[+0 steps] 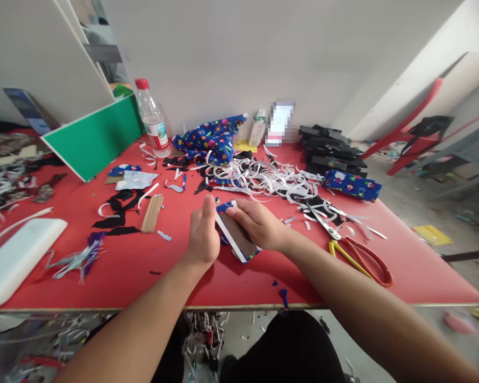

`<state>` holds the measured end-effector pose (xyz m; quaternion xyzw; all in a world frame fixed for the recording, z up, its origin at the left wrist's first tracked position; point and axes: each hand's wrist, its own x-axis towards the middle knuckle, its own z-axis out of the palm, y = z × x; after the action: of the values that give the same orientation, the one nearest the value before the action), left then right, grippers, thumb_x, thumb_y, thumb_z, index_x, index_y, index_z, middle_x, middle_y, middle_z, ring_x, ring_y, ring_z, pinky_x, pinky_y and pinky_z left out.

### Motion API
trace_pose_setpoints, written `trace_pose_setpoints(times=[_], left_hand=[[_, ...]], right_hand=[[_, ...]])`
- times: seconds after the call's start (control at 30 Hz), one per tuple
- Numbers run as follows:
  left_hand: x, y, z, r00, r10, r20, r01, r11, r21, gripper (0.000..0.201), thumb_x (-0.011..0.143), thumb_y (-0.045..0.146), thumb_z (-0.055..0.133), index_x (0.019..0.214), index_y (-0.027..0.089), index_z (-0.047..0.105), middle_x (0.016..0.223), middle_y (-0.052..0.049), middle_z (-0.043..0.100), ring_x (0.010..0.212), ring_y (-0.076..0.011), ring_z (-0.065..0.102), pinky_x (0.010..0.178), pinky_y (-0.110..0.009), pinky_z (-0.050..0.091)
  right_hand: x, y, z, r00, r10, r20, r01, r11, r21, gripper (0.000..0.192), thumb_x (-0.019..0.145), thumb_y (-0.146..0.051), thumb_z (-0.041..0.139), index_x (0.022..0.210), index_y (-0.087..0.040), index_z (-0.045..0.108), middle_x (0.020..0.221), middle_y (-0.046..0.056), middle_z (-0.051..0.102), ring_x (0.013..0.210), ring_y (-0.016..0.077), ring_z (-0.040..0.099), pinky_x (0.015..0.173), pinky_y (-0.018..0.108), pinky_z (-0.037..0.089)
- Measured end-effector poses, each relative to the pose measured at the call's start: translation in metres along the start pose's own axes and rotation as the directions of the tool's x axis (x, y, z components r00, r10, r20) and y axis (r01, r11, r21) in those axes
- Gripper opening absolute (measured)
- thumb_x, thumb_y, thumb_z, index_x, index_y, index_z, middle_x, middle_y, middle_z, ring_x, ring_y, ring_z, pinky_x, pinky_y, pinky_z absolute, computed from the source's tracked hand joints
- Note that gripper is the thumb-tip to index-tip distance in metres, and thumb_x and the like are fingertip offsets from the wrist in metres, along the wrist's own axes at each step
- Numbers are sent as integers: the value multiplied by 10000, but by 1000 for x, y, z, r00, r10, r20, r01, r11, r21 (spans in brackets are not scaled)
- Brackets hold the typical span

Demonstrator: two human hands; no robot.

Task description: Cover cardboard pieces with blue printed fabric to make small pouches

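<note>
Above the red table I have a small brown-grey board with blue patterned fabric folded over its edges and a white strip along one side. My right hand grips its upper right part, thumb pressed on the top edge. At the left edge is my left hand, thumb pointing up and fingers curled behind the board, mostly hidden. To the right lie large scissors with red and yellow handles, blades apart. A blue patterned fabric piece is heaped behind the hands.
White strip scraps pile mid-table. Stacked black pieces and a blue patterned bundle sit at right. A water bottle, green board, white power bank-like object and tan strip are at left. A phone leans behind.
</note>
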<state>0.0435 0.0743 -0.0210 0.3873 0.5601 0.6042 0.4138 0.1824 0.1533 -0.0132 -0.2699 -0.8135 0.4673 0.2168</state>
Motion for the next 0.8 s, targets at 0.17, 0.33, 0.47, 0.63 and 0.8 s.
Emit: trace_pose_setpoints(times=[0.17,0.33,0.47,0.63,0.8], left_hand=[[3,11,-8,942,261,-210,-200,941,273,649,1044,510,524,495,260,285,446,29,333,476,-143,305,517,-345,220],[0,15,-11,921,275,-277,-212,949,235,640,1058,401,512,465,248,325,438,33,339,470,-135,311,529,-336,208],[2,12,-9,909,259,-328,-224,964,141,676,1037,555,514,464,248,329,430,35,340,461,-124,318,496,-319,214],[-10,10,3,918,203,-342,-221,975,-15,692,994,780,338,540,259,368,473,20,424,458,-129,422,455,-277,306],[-36,10,18,978,199,-62,-203,977,-69,747,935,844,362,620,206,588,487,-21,552,409,-157,526,425,-275,409]], right_hand=[[8,-17,19,975,176,-140,-193,973,-126,618,996,-746,424,644,-238,449,575,-26,471,557,136,389,530,293,257],[6,-38,37,895,231,-382,-318,931,-181,619,941,-711,586,561,-244,443,533,-24,395,538,147,348,561,317,196],[-8,-50,41,792,218,-570,-333,937,-104,528,878,-684,687,650,-241,513,589,-22,468,591,159,447,555,279,250],[-23,-56,45,667,289,-686,-277,952,132,658,978,-821,295,791,-237,535,578,-30,518,442,131,467,468,252,393],[-42,-60,15,599,262,-757,-262,957,125,656,944,-844,378,655,-257,408,498,-68,374,423,108,368,437,251,320]])
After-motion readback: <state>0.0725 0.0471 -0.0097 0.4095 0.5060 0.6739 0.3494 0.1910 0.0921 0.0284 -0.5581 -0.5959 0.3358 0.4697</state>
